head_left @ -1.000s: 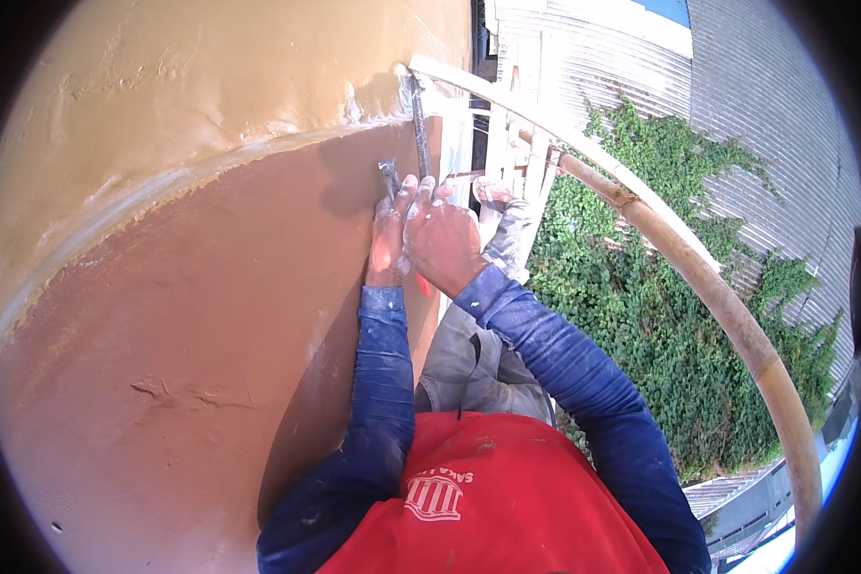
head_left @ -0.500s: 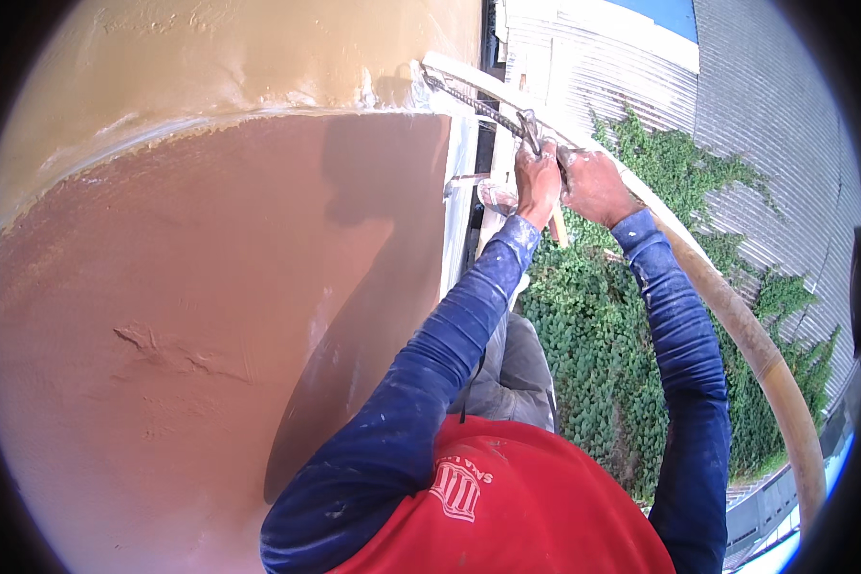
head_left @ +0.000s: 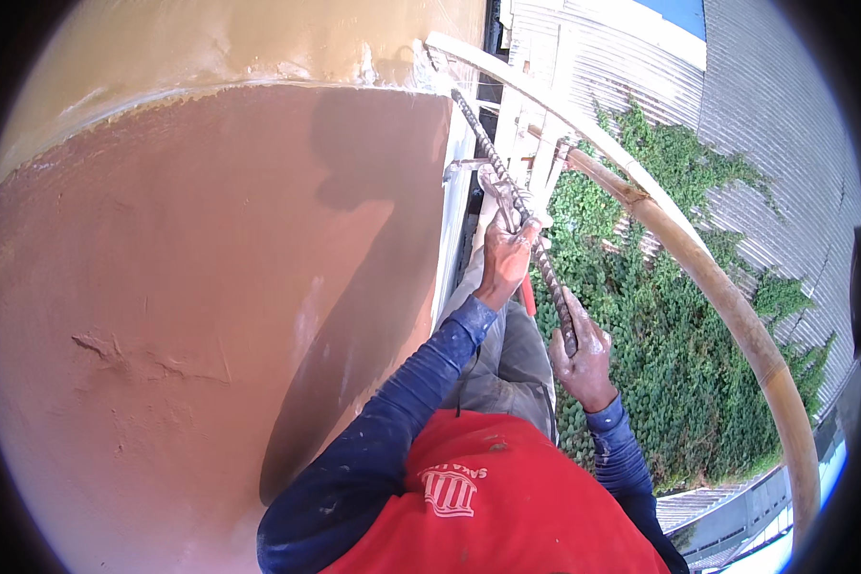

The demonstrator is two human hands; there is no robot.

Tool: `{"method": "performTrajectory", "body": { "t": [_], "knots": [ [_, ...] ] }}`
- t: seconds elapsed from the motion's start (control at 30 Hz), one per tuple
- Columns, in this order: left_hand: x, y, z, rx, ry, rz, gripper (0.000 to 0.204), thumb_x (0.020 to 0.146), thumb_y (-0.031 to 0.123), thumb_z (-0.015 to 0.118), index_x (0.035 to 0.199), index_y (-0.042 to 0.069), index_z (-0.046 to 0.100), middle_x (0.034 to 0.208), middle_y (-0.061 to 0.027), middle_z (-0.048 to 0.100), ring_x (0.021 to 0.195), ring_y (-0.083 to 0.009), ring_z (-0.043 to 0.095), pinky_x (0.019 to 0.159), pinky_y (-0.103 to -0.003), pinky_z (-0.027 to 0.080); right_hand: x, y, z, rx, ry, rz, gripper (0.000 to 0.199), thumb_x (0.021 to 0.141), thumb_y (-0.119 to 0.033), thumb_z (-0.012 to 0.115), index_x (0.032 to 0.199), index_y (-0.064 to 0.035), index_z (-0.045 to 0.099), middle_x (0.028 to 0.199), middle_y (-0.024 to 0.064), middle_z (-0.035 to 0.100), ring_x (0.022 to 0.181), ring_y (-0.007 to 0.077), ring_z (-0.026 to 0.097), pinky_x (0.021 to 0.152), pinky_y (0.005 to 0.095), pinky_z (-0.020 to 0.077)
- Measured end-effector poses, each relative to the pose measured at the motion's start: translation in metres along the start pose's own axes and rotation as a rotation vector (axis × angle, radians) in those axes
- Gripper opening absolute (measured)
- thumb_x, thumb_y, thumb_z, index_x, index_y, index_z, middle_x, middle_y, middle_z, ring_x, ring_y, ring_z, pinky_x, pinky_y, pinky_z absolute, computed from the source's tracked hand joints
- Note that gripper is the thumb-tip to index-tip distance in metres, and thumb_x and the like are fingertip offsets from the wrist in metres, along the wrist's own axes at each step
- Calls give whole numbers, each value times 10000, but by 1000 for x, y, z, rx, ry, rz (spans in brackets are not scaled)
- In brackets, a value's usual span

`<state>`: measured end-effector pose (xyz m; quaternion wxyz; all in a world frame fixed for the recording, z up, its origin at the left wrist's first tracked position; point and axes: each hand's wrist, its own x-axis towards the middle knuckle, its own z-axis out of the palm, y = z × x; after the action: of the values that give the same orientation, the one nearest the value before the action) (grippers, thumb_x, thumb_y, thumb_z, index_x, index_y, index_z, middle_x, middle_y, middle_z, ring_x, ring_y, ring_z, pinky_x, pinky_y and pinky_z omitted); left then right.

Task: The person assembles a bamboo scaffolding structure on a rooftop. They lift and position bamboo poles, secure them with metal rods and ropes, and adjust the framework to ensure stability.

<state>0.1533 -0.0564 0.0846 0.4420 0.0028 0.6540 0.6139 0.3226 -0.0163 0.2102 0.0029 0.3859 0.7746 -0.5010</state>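
A ribbed steel rod (head_left: 482, 137) slants down from the wall's corner toward me. My left hand (head_left: 507, 258) is closed round its middle, along with what looks like a greyish metal tool (head_left: 499, 196), mostly covered by the fingers. A red handle-like piece (head_left: 528, 297) shows just below that hand; whether it belongs to the tool I cannot tell. Farther down, my right hand (head_left: 584, 364) grips the rod's near end, thumb lying along it. Both hands carry whitish smears.
A brown and tan plastered wall (head_left: 163, 239) fills the left. Bamboo poles (head_left: 737, 297) curve along the right, beside pale boards (head_left: 545, 124) near the wall's corner. Green vines (head_left: 641, 383) and corrugated sheets (head_left: 784, 96) lie below. My legs (head_left: 507, 368) are beneath my hands.
Both hands have come down toward me from beside the upper bamboo pole. My right hand has moved farthest and now holds the near end of the rod, which slants more steeply.
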Motion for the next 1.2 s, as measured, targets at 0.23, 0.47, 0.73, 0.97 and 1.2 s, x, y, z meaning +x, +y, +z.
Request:
{"method": "performTrajectory", "body": {
  "t": [0.23,0.47,0.73,0.97,1.2],
  "knots": [
    [-8,-4,-7,889,-95,419,492,882,240,736,1215,-100,611,1226,-254,639,1186,-416,587,1042,-465,462,31,-50,-84,-164,-146,91,488,783,-52,633,1263,33,630,814,221,669,632,346,654,634,414,516],
    [9,-5,14,731,-73,335,472,877,193,745,1237,-75,597,1283,-252,589,1201,-403,555,1078,-455,421,54,-42,-82,-138,-193,85,436,818,-83,627,1238,32,639,999,242,706,835,395,694,761,436,551],
    [93,-107,-28,-30,98,-378,458,940,434,688,1054,-9,697,933,-31,680,794,-156,594,702,-326,489,56,56,32,518,25,259,496,916,-72,534,1396,53,538,1038,137,681,797,167,631,762,299,523],
    [159,-123,-62,896,258,-93,397,906,248,710,1084,-101,647,945,-210,719,872,-317,689,838,-430,520,104,125,117,1210,-67,619,505,1003,-83,461,1503,-8,437,872,78,647,796,162,672,818,301,570],
    [182,-143,-90,875,250,158,457,845,263,767,1046,-124,632,936,-312,695,914,-452,692,844,-511,518,131,136,154,1023,-133,626,497,985,-141,605,1422,67,493,827,53,624,694,139,667,692,296,619]
  ]
}}
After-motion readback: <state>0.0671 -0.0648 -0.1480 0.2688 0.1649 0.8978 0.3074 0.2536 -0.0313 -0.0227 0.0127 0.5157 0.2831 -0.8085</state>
